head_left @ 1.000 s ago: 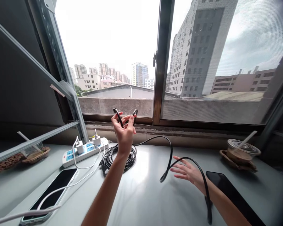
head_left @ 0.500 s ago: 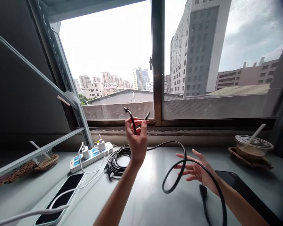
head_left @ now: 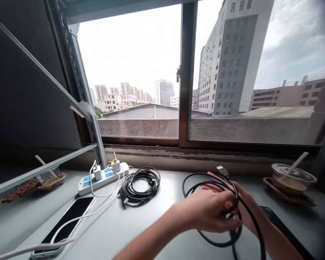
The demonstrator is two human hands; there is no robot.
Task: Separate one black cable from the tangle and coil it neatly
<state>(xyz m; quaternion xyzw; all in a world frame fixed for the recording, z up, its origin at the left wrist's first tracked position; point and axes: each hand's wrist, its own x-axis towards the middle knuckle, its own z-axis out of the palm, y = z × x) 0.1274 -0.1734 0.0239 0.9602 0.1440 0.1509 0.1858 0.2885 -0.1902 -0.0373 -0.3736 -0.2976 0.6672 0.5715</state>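
A phone (head_left: 63, 223) and a power strip (head_left: 104, 177) lie left of a coiled cable (head_left: 141, 186). Further right, the left hand (head_left: 208, 211) curls round a looped cable (head_left: 219, 245) above the table (head_left: 105, 231); the right hand (head_left: 245, 194) sits behind, crossed by loops, its closure impossible to tell. Gathering those loops seems the step in hand; the next move probably calls for holding the turns together. Far right stands a lidded cup (head_left: 289, 183). No brand or writing is readable.

Passage ran over the counter (head_left: 169, 186) between the coiled cable (head_left: 137, 199) and the left hand (head_left: 209, 211); the power strip (head_left: 104, 177) obstructed leftward, the lidded cup (head_left: 288, 183) rightward.
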